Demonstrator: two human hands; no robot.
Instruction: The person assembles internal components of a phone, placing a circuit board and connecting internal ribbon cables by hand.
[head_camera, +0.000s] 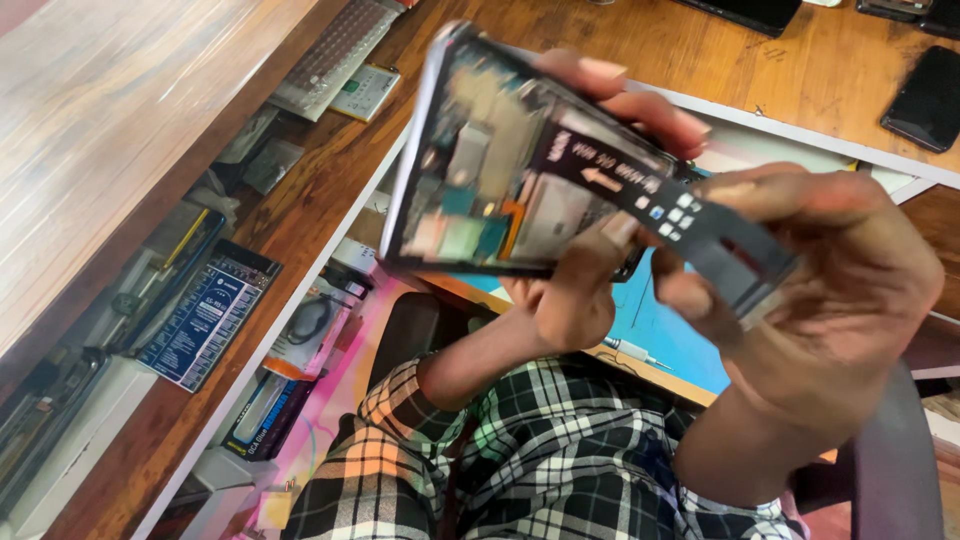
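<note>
An opened smartphone (490, 170) with its back cover off shows circuit boards, metal shields and a black battery area. My left hand (570, 300) holds it from underneath, thumb on the lower edge and fingers curled over the far edge. My right hand (830, 300) pinches a black strip (710, 235) with small white squares, which runs off the phone's right end. Both hands are raised above my lap, and the picture is blurred. My sleeves are plaid.
A blue work mat (670, 330) with a small screwdriver (630, 350) lies below the hands. On the wooden desk are a keyboard (330, 50), a small calculator (365, 92) and a dark phone (925, 100). A dark blue printed card (205, 315) and packaged parts lie at the left.
</note>
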